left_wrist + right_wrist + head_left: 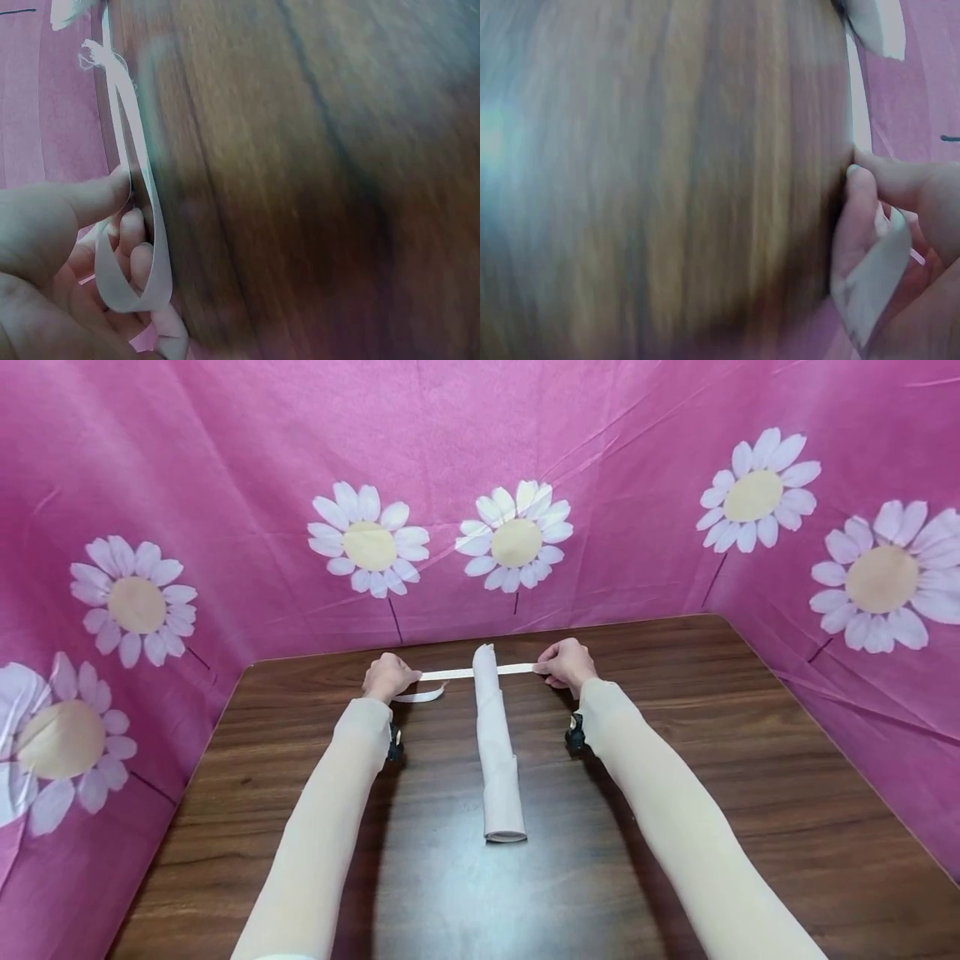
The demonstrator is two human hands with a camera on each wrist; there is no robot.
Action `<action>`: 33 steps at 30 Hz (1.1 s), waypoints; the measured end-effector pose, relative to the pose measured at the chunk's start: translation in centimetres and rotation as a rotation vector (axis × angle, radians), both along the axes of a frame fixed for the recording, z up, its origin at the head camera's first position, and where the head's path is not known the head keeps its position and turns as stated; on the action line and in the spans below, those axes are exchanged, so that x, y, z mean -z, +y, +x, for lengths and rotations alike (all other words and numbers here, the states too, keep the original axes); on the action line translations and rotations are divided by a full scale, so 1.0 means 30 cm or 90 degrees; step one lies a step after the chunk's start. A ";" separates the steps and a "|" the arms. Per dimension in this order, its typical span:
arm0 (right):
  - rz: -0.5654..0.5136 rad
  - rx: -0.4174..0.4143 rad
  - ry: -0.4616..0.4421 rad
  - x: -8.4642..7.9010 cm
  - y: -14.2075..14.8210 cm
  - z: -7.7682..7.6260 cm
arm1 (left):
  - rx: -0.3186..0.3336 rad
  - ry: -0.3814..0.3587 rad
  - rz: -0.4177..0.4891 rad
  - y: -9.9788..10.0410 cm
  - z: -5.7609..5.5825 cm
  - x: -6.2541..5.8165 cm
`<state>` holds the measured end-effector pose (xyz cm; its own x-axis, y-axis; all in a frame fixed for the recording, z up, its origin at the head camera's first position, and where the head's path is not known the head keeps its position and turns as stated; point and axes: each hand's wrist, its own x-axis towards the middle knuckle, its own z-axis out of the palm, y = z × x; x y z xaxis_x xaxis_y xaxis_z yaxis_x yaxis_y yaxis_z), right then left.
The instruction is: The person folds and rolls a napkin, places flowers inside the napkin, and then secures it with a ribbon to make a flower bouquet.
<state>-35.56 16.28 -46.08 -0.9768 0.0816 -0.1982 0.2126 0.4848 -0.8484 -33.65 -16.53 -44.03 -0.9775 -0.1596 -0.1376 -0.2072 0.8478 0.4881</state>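
Observation:
A pale, rolled-up cloth (497, 752) lies lengthwise on the brown table, its open end toward me. A narrow white ribbon (517, 668) runs crosswise near its far end, and the roll hides the stretch between its two sides. My left hand (387, 677) pinches the ribbon on the left between thumb and fingers; a frayed tail curls back beside that hand. In the left wrist view the ribbon (126, 300) loops below the thumb. On the other side my right hand (568, 664) pinches it, and a ribbon end (877, 277) hangs over the fingers in the right wrist view.
The wood-grain table (675, 727) ends at its far edge just beyond the hands. A pink curtain (600, 577) printed with white daisies stands behind it and along both sides. Dark bands with a small device sit at both wrists.

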 end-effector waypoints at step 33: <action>0.106 -0.253 -0.020 -0.004 0.245 0.258 | 0.156 0.006 0.042 -0.300 0.368 -0.010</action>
